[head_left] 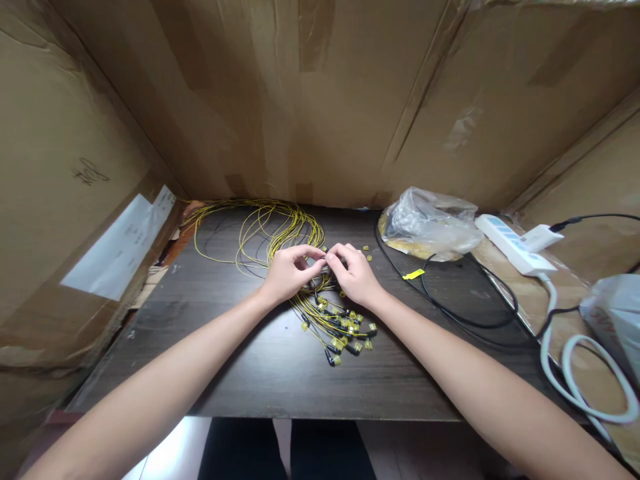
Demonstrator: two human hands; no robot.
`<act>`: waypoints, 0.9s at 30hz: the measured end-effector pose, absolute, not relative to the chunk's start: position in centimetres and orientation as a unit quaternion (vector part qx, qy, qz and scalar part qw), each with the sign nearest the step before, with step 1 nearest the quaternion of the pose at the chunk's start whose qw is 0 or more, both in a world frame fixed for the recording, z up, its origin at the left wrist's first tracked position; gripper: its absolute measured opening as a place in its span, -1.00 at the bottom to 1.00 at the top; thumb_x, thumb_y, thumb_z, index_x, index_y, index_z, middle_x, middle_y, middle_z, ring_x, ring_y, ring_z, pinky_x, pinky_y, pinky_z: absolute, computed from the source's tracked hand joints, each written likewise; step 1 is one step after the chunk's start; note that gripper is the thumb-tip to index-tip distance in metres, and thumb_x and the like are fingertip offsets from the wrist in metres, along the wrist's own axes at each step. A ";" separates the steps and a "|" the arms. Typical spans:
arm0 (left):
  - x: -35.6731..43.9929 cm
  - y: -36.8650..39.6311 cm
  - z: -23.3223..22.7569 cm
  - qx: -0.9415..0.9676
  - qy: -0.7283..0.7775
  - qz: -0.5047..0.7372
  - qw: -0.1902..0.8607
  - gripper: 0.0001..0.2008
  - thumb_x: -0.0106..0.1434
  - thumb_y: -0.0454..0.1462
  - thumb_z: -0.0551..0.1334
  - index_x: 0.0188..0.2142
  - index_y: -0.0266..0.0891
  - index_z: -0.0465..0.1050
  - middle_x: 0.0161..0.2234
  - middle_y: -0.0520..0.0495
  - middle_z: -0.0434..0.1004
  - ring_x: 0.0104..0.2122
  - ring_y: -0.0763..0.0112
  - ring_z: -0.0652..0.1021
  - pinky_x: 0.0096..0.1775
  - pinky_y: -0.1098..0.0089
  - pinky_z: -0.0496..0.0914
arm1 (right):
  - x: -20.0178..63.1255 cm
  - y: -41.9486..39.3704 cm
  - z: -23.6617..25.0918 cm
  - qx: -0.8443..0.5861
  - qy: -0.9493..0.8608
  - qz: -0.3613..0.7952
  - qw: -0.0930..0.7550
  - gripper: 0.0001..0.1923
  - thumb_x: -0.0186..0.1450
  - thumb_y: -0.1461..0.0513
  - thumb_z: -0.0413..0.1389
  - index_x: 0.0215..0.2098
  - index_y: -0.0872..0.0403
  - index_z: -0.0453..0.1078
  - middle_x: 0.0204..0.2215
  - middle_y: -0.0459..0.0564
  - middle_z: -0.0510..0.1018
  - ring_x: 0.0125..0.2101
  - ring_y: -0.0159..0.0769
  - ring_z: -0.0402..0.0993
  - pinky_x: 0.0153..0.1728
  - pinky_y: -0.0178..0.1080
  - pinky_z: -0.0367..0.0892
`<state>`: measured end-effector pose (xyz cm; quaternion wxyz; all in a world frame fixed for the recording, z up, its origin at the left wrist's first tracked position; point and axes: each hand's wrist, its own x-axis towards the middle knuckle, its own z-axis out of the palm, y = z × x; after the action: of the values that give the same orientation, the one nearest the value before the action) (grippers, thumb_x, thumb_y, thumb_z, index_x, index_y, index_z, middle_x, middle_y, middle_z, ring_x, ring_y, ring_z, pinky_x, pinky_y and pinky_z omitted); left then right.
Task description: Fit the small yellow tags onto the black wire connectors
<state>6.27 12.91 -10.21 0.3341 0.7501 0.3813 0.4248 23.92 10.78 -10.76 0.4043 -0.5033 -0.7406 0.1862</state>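
My left hand (293, 272) and my right hand (353, 272) meet over the middle of the table, thumbs and forefingers pinched. Between the fingertips is a small dark cable connector (324, 259), mostly covered by the fingers. Under and in front of the hands lies a bundle of thin yellow cables (306, 308), ending in several black connectors (330, 357) with clear yellow caps (369, 345). Behind my left hand the cables spread in loose loops (255, 223). Some loose yellow caps (367, 248) lie just beyond my right hand.
Cardboard walls (300, 100) enclose the dark wooden table (240, 373). At the back right sits a clear plastic bag (430, 223) with yellow pieces inside. Black cable (465, 320) with a yellow tag, a white power strip (515, 245) and its white cord (550, 360) lie at right.
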 end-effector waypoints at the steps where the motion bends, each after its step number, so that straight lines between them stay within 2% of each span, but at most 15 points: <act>1: 6.3 12.9 -10.2 0.750 0.379 0.426 0.335 -0.83 0.23 -0.22 0.33 -0.26 -0.28 0.62 -0.42 -0.03 0.63 -0.59 0.55 0.43 -0.53 0.54 0.33 | 23.9 10.8 -10.8 -0.504 -0.743 0.187 0.399 -0.69 0.44 0.17 -0.04 -0.48 0.02 0.24 -0.51 -0.08 0.43 -0.35 -0.20 0.34 -0.25 -0.16 0.16; 4: 6.3 12.9 -10.2 0.748 0.371 0.429 0.345 -0.83 0.22 -0.23 0.33 -0.26 -0.29 0.61 -0.41 -0.04 0.63 -0.59 0.56 0.44 -0.52 0.54 0.34 | 23.9 10.8 -10.8 -0.501 -0.738 0.192 0.409 -0.67 0.45 0.15 -0.05 -0.49 0.02 0.24 -0.52 -0.08 0.41 -0.37 -0.20 0.33 -0.27 -0.16 0.16; 8: 6.3 13.0 -10.2 0.747 0.375 0.426 0.348 -0.83 0.24 -0.22 0.32 -0.25 -0.28 0.61 -0.44 -0.02 0.62 -0.59 0.54 0.45 -0.53 0.53 0.35 | 23.9 10.8 -10.8 -0.493 -0.727 0.198 0.434 -0.88 0.36 0.20 0.04 -0.35 0.02 0.31 -0.39 -0.06 0.50 -0.31 -0.21 0.36 -0.23 -0.16 0.19; 10: 6.3 13.0 -10.2 0.749 0.377 0.424 0.343 -0.83 0.24 -0.21 0.33 -0.26 -0.28 0.62 -0.45 -0.03 0.62 -0.58 0.52 0.47 -0.52 0.52 0.36 | 24.0 10.8 -10.9 -0.494 -0.728 0.201 0.431 -0.89 0.35 0.22 0.04 -0.36 0.02 0.30 -0.39 -0.06 0.50 -0.32 -0.21 0.37 -0.24 -0.17 0.19; 18: 6.4 12.9 -10.4 0.756 0.376 0.427 0.323 -0.84 0.26 -0.22 0.32 -0.26 -0.28 0.60 -0.40 -0.05 0.65 -0.56 0.50 0.50 -0.50 0.52 0.40 | 24.0 10.9 -10.8 -0.501 -0.749 0.189 0.390 -0.60 0.47 0.15 -0.12 -0.55 0.01 0.11 -0.59 -0.08 0.35 -0.41 -0.20 0.30 -0.31 -0.16 0.14; 23: 6.4 12.9 -10.2 0.750 0.383 0.427 0.329 -0.85 0.25 -0.24 0.31 -0.25 -0.29 0.60 -0.39 -0.04 0.64 -0.56 0.52 0.50 -0.50 0.53 0.39 | 23.9 10.8 -10.7 -0.484 -0.730 0.205 0.436 -0.85 0.38 0.18 0.01 -0.35 0.02 0.30 -0.35 -0.03 0.48 -0.28 -0.19 0.37 -0.22 -0.16 0.22; 27: 6.3 12.9 -10.2 0.749 0.380 0.426 0.335 -0.84 0.25 -0.23 0.32 -0.25 -0.28 0.61 -0.39 -0.05 0.65 -0.55 0.51 0.50 -0.49 0.52 0.39 | 23.9 10.8 -10.8 -0.475 -0.730 0.206 0.445 -0.91 0.33 0.22 0.05 -0.35 0.02 0.28 -0.32 -0.01 0.45 -0.29 -0.20 0.36 -0.23 -0.17 0.23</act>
<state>6.34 12.94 -10.21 0.3352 0.7493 0.3803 0.4261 23.90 10.78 -10.78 0.4452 -0.4755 -0.7304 0.2055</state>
